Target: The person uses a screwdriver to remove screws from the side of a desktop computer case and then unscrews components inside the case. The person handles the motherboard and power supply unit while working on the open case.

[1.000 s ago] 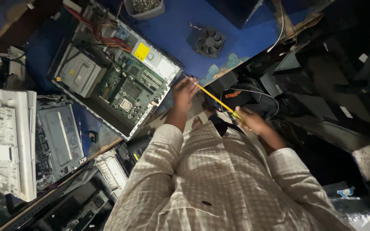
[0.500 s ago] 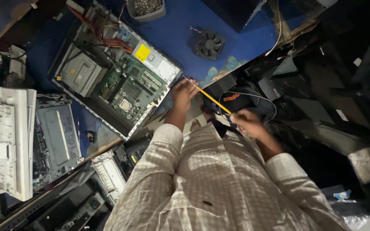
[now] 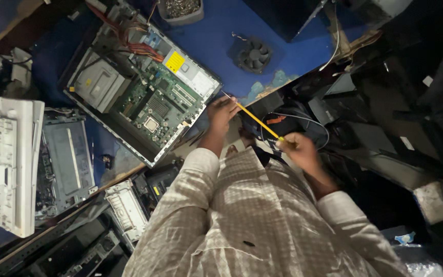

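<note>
Unchanged since earlier: long yellow-handled screwdriver [image 3: 259,123], handle gripped in right hand [image 3: 298,150], left hand [image 3: 223,110] fingers pinching shaft at desk edge. Risk: tip slipping onto open grey computer case [image 3: 144,97].

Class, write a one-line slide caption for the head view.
Both hands, left hand and right hand, hold a yellow screwdriver beside an open computer case on a blue table.
</note>
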